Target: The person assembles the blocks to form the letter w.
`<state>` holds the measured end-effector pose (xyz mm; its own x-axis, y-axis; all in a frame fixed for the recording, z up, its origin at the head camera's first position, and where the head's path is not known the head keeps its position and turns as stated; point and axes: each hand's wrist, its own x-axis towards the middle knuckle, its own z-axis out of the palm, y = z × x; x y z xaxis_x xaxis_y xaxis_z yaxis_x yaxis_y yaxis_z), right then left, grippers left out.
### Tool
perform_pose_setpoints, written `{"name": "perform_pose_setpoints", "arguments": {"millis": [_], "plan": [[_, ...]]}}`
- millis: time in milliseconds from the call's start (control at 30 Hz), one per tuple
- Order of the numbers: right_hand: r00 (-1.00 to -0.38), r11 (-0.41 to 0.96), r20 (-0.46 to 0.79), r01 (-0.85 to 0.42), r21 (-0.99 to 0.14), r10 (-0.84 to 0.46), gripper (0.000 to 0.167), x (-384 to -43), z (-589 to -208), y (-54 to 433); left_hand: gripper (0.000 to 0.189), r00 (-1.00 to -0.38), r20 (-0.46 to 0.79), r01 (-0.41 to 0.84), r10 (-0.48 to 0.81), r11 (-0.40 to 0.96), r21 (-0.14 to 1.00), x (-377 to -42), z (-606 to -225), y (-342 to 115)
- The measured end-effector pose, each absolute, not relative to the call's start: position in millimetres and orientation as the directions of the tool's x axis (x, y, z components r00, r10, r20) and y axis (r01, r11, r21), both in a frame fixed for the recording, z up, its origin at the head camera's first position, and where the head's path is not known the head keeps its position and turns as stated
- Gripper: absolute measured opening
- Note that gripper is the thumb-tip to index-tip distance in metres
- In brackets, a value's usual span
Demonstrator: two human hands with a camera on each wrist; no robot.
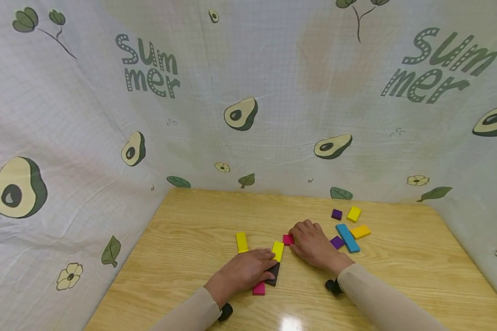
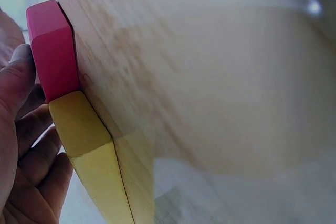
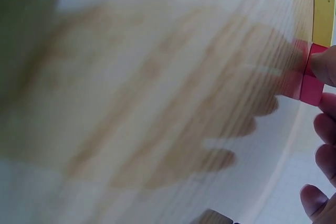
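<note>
My left hand (image 1: 248,268) lies over a group of flat blocks, its fingertips at a black block (image 1: 272,275) and at the near end of a yellow block (image 1: 278,251). Under and beside that hand are a pink block (image 1: 258,289) and a second yellow block (image 1: 241,242), partly covered. In the left wrist view the thumb is beside the pink block (image 2: 54,56), which meets a yellow block (image 2: 89,129). My right hand (image 1: 312,243) pinches a small red block (image 1: 287,240) right of the upright yellow one; its thumb shows on the red block (image 3: 312,89) in the right wrist view.
Right of my right hand lie a long blue block (image 1: 348,238), an orange block (image 1: 361,231), a yellow block (image 1: 354,214) and two purple blocks, one farther back (image 1: 337,214). Behind the wooden table (image 1: 207,211) hangs a printed cloth (image 1: 273,69).
</note>
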<state>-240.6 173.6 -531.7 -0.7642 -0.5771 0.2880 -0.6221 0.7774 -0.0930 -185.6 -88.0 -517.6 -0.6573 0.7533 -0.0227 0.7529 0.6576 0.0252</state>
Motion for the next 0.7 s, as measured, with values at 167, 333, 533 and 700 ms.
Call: {"name": "perform_pose_setpoints", "arguments": {"millis": [167,333,533,700], "plan": [[-0.782,0.793,0.281,-0.601,-0.100,-0.557,0.034,-240.2,-530.5,175.6,0.048,-0.658,-0.023,0.753,0.753,0.658,0.026,-185.4,-517.6,-88.1],[-0.819,0.826,0.294,-0.546,-0.137,-0.493,0.036,-238.3,-528.4,178.3,0.048,-0.658,-0.029,0.751,0.752,0.659,0.033,-185.2,-517.6,-88.2],[-0.835,0.842,0.314,-0.515,-0.160,-0.451,0.038,-235.0,-525.5,186.8,0.047,-0.657,-0.032,0.752,0.753,0.658,0.036,-185.0,-517.8,-88.6],[-0.836,0.847,0.347,-0.502,-0.174,-0.425,0.036,-233.3,-524.3,201.3,0.047,-0.661,-0.028,0.749,0.750,0.661,0.041,-183.5,-516.8,-88.9]]}}
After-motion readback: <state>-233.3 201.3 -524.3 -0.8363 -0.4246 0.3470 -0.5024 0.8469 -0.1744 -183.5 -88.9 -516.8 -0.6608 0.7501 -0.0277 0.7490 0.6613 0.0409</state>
